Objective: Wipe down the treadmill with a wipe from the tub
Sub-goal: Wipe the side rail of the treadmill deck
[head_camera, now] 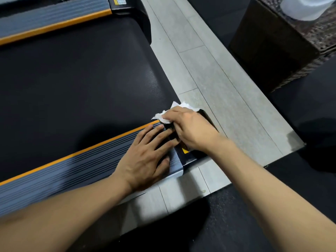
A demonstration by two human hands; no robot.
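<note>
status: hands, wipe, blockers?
Right hand grips wipe on treadmill's rear end cap. Left hand flat on side rail. No blockers.

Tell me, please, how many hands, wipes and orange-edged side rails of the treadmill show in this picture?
Hands: 2, the left hand and the right hand
Wipes: 1, the white wipe
Orange-edged side rails: 2, the near rail and the far rail
Total: 5

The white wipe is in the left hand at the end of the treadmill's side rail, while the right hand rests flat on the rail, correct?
Not quite: the head view shows the hands swapped. The right hand grips the white wipe, and the left hand rests flat on the side rail.
</note>
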